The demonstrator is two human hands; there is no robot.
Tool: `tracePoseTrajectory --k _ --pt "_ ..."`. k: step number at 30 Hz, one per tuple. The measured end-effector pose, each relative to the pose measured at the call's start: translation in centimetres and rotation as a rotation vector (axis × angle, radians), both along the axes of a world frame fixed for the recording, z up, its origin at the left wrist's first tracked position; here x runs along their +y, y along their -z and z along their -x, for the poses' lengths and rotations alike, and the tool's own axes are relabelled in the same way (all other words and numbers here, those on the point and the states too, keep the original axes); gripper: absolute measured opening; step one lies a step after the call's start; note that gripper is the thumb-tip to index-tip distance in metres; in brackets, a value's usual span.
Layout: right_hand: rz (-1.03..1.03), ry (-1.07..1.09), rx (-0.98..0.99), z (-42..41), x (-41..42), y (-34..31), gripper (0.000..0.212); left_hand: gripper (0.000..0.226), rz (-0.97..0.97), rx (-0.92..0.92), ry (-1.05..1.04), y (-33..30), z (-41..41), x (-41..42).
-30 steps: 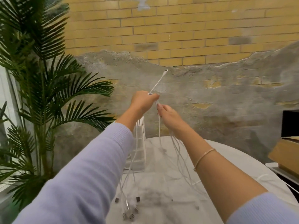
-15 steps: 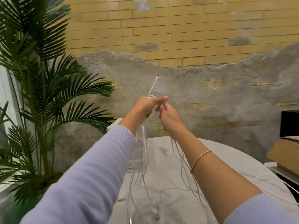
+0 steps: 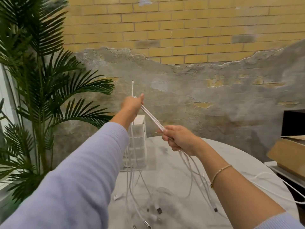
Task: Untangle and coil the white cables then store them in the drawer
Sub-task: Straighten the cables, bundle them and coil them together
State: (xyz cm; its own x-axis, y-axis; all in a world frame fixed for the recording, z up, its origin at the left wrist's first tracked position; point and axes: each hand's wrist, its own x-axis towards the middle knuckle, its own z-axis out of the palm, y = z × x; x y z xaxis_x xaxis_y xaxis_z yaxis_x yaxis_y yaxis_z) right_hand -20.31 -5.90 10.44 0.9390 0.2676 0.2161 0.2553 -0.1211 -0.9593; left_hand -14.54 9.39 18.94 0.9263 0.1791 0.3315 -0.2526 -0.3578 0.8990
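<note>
A bundle of white cables [image 3: 151, 119] is stretched taut between my two hands above the table. My left hand [image 3: 132, 104] grips the bundle high up, and one cable end with its connector [image 3: 132, 83] sticks up from that fist. My right hand [image 3: 177, 139] grips the same strands lower and to the right. From both hands the cables hang down in loose loops onto the marble table [image 3: 231, 156], where several plugs [image 3: 158, 211] lie. A small clear drawer unit [image 3: 140, 146] stands on the table behind the hanging cables.
A tall palm plant [image 3: 38, 96] fills the left side beside the table. A cardboard box [image 3: 287, 154] and a black object [image 3: 293, 121] sit at the right edge. One white cable [image 3: 280, 180] trails off the table's right side. A brick wall stands behind.
My hands were together and have pulled apart. The right hand has slid down and to the right along the strands, drawing them taut. The left hand moved slightly left.
</note>
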Motion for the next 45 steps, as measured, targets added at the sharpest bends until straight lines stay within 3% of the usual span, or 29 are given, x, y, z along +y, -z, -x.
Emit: tracePoseTrajectory --k 11,16,19,23,26,29,34,36,38,40,42,45 --pt "0.156 0.051 0.113 0.1 -7.3 4.2 0.019 0.046 -0.136 -0.041 -0.157 0.2 0.0 0.8" --pt "0.394 0.338 0.048 0.5 -7.8 3.2 0.043 0.048 -0.198 -0.052 -0.171 0.3 0.1 0.6" --pt "0.574 0.455 -0.015 0.3 -8.2 3.3 0.04 0.048 -0.225 -0.068 -0.154 0.4 0.2 0.2" --pt "0.556 0.475 0.023 -0.3 -8.2 4.4 0.022 0.049 -0.249 -0.071 -0.137 0.5 0.2 -0.5" --pt "0.702 0.497 0.109 -0.7 -9.9 6.6 0.027 0.049 -0.203 -0.068 -0.173 -0.3 0.4 0.6" --pt "0.817 0.48 0.139 -0.6 -11.1 8.4 0.027 0.048 -0.281 -0.109 -0.223 -0.8 0.4 1.3" --pt "0.945 0.412 0.281 -0.2 -10.7 9.0 0.018 0.049 -0.283 -0.115 -0.182 -0.5 0.9 -0.3" --pt "1.044 0.366 0.293 0.0 -10.8 8.9 0.038 0.05 -0.29 -0.119 -0.175 -0.5 1.0 -0.6" --pt "0.98 0.291 0.288 0.3 -10.4 8.2 0.067 0.051 -0.282 -0.114 -0.163 -0.5 0.9 -0.7" --pt "0.715 0.218 0.283 0.8 -9.2 6.6 0.082 0.049 -0.244 -0.105 -0.125 -0.4 0.9 -1.0" --pt "0.574 0.2 0.185 1.0 -7.3 4.6 0.081 0.048 -0.213 -0.109 -0.091 -0.3 1.0 -1.5" --pt "0.456 0.238 -0.05 0.4 -4.0 1.6 0.061 0.047 -0.226 -0.122 -0.077 -0.3 1.4 -2.1"
